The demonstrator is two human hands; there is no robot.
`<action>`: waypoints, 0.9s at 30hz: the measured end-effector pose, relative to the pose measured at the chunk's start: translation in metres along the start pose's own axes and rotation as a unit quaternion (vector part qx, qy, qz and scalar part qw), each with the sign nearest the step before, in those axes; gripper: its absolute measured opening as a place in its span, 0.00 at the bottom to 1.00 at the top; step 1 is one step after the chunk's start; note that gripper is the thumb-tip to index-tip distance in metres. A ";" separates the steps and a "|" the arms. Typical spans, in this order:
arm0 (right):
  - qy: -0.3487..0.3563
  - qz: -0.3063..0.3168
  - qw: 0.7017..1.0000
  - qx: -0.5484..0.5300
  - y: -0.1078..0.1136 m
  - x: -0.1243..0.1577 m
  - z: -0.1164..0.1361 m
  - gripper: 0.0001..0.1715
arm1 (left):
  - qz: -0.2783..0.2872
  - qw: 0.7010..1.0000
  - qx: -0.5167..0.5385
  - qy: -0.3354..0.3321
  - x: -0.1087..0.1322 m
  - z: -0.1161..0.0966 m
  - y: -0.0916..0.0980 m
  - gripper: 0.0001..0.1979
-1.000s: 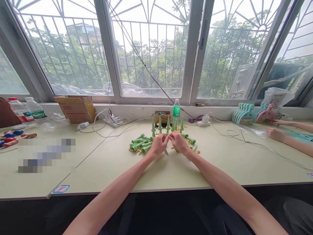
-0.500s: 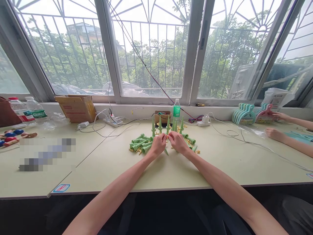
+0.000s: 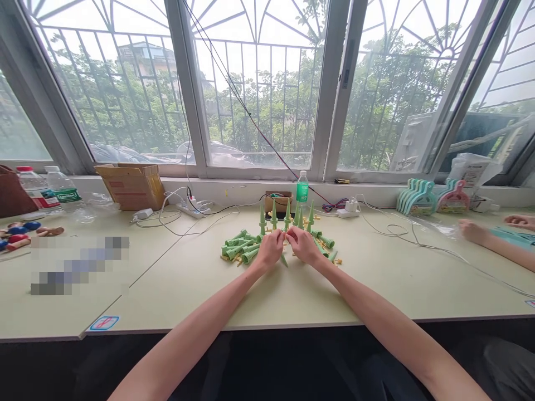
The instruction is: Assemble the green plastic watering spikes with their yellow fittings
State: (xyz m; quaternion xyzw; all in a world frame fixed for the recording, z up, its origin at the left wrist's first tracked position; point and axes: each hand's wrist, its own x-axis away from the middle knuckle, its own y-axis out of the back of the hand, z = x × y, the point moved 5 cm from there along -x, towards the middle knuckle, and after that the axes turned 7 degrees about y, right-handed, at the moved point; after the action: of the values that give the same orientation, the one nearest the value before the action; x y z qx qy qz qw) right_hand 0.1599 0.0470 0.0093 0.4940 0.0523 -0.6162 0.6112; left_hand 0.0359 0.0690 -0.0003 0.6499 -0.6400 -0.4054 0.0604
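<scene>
My left hand (image 3: 271, 249) and my right hand (image 3: 303, 245) meet fingertip to fingertip over the table, both closed in a pinch. What they hold between them is too small and hidden to name. Just behind them stands a row of upright green cones (image 3: 274, 216). A pile of green hollow cone pieces (image 3: 249, 254) with small yellow pieces lies left of my left hand. More green pieces (image 3: 326, 240) and yellow bits (image 3: 338, 261) lie right of my right hand. One green tip (image 3: 284, 260) points toward me below my hands.
Behind the cones are a small cardboard box (image 3: 279, 201) and a green bottle (image 3: 302, 188). Power strips (image 3: 194, 208) and cables run along the back. A larger box (image 3: 131, 186) and bottles stand left. At right are hangers (image 3: 417, 197) and another person's hands (image 3: 476, 231).
The other person's far hand has moved off the pink hangers, toward the right and nearer the table. My hands have hardly moved.
</scene>
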 end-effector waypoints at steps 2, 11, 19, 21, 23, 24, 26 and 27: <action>-0.001 -0.003 1.000 0.002 0.000 0.000 0.001 0.11 | -0.005 1.000 -0.010 0.004 0.000 -0.001 0.001 0.15; -0.008 -0.017 1.000 0.003 0.004 -0.002 0.001 0.10 | -0.023 0.995 -0.089 0.032 0.004 -0.004 0.008 0.10; -0.009 -0.024 1.000 0.013 0.004 -0.001 -0.001 0.10 | 0.066 0.984 -0.155 0.066 0.007 0.006 -0.003 0.10; -0.008 -0.023 1.000 0.014 0.004 -0.001 -0.002 0.09 | 0.077 0.983 -0.156 0.065 0.007 0.008 -0.004 0.10; -0.006 -0.023 1.000 0.016 0.004 -0.001 -0.003 0.09 | 0.079 0.984 -0.149 0.058 0.007 0.009 -0.006 0.10; -0.005 -0.023 1.000 0.016 0.004 -0.001 -0.003 0.09 | 0.079 0.985 -0.144 0.053 0.006 0.010 -0.006 0.10; -0.003 -0.023 1.000 0.017 0.003 -0.001 -0.004 0.09 | 0.079 0.987 -0.133 0.044 0.005 0.012 -0.007 0.10; -0.002 -0.022 1.000 0.017 0.003 -0.001 -0.004 0.09 | 0.078 0.988 -0.126 0.040 0.005 0.013 -0.008 0.10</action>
State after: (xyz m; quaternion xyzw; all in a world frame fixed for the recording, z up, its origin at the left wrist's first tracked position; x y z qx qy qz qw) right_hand 0.1645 0.0498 0.0095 0.5017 0.0513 -0.6315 0.5889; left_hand 0.0335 0.0718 -0.0157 0.6011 -0.6293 -0.4507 0.1989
